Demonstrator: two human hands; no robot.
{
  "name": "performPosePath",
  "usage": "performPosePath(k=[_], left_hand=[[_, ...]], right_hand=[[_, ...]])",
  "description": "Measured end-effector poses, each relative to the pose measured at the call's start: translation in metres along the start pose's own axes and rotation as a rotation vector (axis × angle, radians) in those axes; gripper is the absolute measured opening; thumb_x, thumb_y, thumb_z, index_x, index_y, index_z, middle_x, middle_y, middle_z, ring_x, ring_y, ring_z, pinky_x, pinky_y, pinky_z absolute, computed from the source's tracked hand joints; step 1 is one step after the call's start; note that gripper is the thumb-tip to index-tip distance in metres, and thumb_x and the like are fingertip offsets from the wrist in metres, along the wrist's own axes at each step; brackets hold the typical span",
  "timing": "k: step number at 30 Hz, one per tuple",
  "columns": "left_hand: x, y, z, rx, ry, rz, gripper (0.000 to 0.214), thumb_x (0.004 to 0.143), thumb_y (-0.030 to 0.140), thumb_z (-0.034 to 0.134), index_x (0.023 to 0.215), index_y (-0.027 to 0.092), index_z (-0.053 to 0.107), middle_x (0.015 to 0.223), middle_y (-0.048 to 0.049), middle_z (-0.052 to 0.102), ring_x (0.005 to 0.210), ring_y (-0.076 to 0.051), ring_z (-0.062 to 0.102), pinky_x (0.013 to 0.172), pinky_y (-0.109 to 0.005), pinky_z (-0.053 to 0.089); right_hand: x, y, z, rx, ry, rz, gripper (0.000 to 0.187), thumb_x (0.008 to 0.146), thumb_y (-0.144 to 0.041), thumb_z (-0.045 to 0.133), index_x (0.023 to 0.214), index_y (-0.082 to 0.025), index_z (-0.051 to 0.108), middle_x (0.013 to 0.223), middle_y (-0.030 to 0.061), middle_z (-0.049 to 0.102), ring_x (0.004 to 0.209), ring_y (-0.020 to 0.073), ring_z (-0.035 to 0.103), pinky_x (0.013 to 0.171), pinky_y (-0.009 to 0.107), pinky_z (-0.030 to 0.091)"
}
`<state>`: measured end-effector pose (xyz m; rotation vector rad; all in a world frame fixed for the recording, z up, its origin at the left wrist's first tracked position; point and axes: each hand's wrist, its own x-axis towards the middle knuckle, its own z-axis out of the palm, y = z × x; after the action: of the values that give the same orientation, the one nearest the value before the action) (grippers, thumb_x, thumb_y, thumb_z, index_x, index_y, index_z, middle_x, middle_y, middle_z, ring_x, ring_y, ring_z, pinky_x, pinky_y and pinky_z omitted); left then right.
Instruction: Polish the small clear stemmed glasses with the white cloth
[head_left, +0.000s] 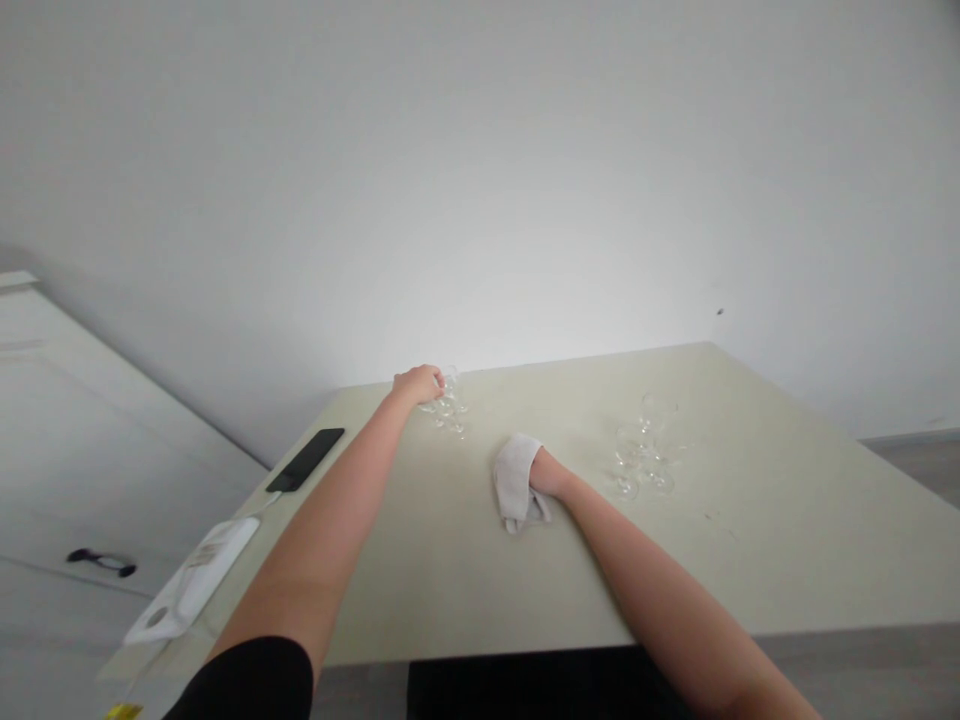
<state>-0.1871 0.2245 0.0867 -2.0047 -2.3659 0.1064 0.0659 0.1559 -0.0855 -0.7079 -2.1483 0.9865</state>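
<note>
My left hand reaches to the far side of the table, fingers curled at a group of small clear stemmed glasses near the wall. It appears to grip one at the group's left edge, though the fingers partly hide it. A light grey cloth is draped over the fingers of my right hand, which holds it low over the middle of the table. Whether anything lies inside the cloth is hidden. To the right of that hand stands a second group of clear glasses, untouched.
The pale table meets a white wall at the back. A black phone with a cable lies along the left edge, beside a white power strip. A white cabinet with a dark handle stands left of the table.
</note>
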Motion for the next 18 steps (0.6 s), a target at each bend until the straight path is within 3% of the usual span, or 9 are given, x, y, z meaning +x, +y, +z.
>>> performPosePath(k=[4, 14, 18], left_hand=[[-0.002, 0.0, 0.0, 0.013, -0.016, 0.006, 0.032, 0.071, 0.034, 0.067, 0.103, 0.033, 0.069, 0.116, 0.0002, 0.072, 0.11, -0.023, 0.064, 0.096, -0.035, 0.044], [-0.01, 0.0, -0.004, 0.058, -0.035, 0.051, 0.036, 0.071, 0.037, 0.064, 0.106, 0.031, 0.067, 0.119, -0.0032, 0.071, 0.114, -0.027, 0.062, 0.099, -0.041, 0.041], [-0.014, 0.003, -0.007, 0.058, -0.054, 0.055, 0.034, 0.075, 0.042, 0.06, 0.106, 0.03, 0.067, 0.114, -0.0038, 0.073, 0.113, -0.027, 0.062, 0.098, -0.041, 0.041]], right_hand=[[0.0, 0.0, -0.001, 0.081, -0.044, 0.017, 0.028, 0.093, -0.037, 0.053, 0.101, -0.021, 0.075, 0.117, 0.0102, 0.071, 0.134, 0.0252, 0.048, 0.121, 0.044, 0.025], [0.001, -0.003, 0.0, 0.104, -0.004, 0.042, 0.028, 0.092, -0.031, 0.052, 0.099, -0.015, 0.075, 0.121, 0.0142, 0.068, 0.13, 0.0274, 0.052, 0.119, 0.047, 0.026], [0.001, -0.004, -0.001, 0.091, -0.011, 0.047, 0.027, 0.09, -0.033, 0.054, 0.1, -0.02, 0.075, 0.115, 0.0108, 0.071, 0.128, 0.0266, 0.054, 0.118, 0.049, 0.03]])
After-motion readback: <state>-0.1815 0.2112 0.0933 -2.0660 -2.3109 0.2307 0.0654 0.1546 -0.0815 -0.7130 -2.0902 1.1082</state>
